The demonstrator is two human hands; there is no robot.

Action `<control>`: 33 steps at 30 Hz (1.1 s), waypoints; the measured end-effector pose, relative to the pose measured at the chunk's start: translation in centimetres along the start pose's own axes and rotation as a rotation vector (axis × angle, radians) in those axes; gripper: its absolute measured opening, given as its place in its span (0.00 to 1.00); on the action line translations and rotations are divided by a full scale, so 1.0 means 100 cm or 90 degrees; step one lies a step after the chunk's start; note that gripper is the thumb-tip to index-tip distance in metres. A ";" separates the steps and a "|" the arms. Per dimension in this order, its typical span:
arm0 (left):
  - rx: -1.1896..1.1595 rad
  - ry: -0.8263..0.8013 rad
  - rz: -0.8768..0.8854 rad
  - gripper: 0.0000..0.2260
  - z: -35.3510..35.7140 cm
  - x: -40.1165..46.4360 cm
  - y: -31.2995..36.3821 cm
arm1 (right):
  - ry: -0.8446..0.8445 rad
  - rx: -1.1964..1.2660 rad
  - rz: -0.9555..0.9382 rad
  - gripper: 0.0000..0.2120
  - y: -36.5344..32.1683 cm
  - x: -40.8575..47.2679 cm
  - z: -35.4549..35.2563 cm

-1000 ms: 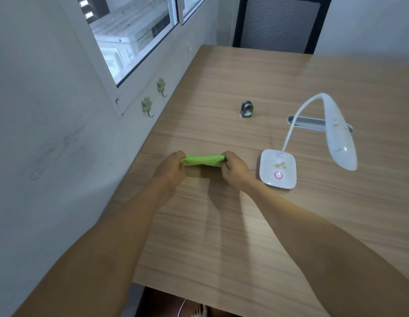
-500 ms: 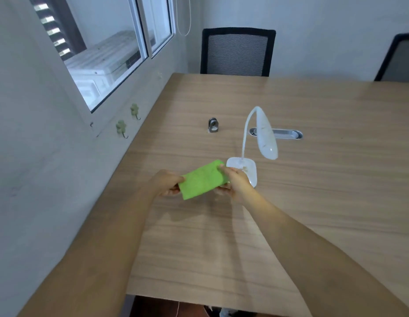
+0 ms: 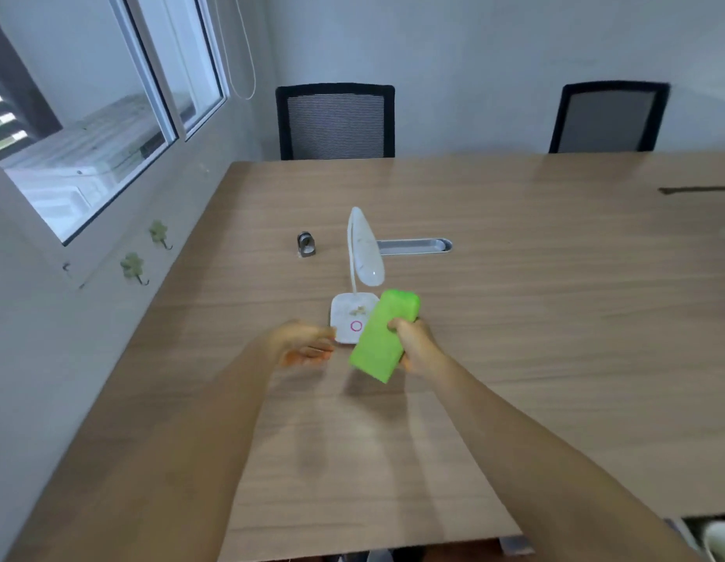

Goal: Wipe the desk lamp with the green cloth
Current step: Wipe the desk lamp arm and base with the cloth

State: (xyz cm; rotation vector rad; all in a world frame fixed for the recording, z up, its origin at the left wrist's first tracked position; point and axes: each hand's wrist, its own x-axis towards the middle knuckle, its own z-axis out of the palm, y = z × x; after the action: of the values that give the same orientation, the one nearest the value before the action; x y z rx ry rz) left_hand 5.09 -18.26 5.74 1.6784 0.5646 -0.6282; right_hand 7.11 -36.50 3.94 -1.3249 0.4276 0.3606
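Nearest you, your right hand (image 3: pixel 415 344) holds the folded green cloth (image 3: pixel 383 336) above the table (image 3: pixel 555 318), thumb laid across its face and the other fingers hidden behind it, so you have it pinched as a flat pad. Your left hand (image 3: pixel 306 344) sits at nine o'clock from the cloth, empty, palm turned up, fingers loosely curled and blurred; how far they are spread you cannot tell from here.

Just beyond both hands stands the desk lamp (image 3: pixel 358 285). The cloth's far end overlaps the right side of its white base (image 3: pixel 346 316); whether it touches yet is unclear. There are brownish specks on the base, above the pink ring button.

To wipe well, I'd judge you should:
- steady the base's left edge with your free hand, since it looks light enough to slide
- press the pad flat and sweep the crumbs toward you
- go gently over the button.

At twelve o'clock the lamp head (image 3: pixel 364 253) hangs on a thin neck; support it while wiping, as it will likely flex.

Farther off are a small metal object (image 3: pixel 306 244) at eleven o'clock and a cable slot (image 3: pixel 413 246) at one.
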 end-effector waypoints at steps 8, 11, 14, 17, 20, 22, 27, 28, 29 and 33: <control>-0.087 0.104 0.179 0.31 -0.008 -0.018 0.086 | 0.051 -0.402 -0.301 0.11 -0.093 -0.037 -0.046; -0.112 0.066 0.243 0.32 -0.009 -0.028 0.121 | 0.068 -0.476 -0.456 0.13 -0.128 -0.058 -0.037; -0.093 0.055 0.270 0.28 -0.007 -0.035 0.142 | 0.052 -0.548 -0.619 0.20 -0.151 -0.070 -0.023; -0.046 0.048 0.276 0.18 -0.007 -0.033 0.147 | 0.018 -0.664 -0.757 0.24 -0.157 -0.075 -0.010; -0.048 0.046 0.272 0.06 -0.006 -0.030 0.146 | -0.031 -0.771 -0.845 0.24 -0.158 -0.079 0.001; -0.061 0.044 0.278 0.02 -0.006 -0.029 0.146 | -0.053 -0.833 -0.838 0.23 -0.153 -0.079 0.004; -0.023 0.035 0.286 0.15 -0.008 -0.023 0.146 | -0.102 -0.890 -0.876 0.26 -0.135 -0.096 -0.002; -0.025 0.043 0.285 0.19 -0.008 -0.025 0.146 | -0.115 -0.895 -0.903 0.26 -0.131 -0.101 -0.005; -0.027 0.045 0.286 0.21 -0.008 -0.026 0.147 | -0.129 -0.900 -0.931 0.26 -0.128 -0.106 -0.009; -0.020 0.052 0.269 0.22 -0.005 -0.031 0.148 | -0.204 -0.950 -1.009 0.25 -0.116 -0.121 -0.024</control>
State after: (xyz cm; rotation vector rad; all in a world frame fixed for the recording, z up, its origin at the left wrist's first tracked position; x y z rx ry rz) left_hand 12.80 -20.59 18.58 1.7296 0.2609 -0.2446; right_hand 2.04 -41.44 19.31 -2.4574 -1.4688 -0.6218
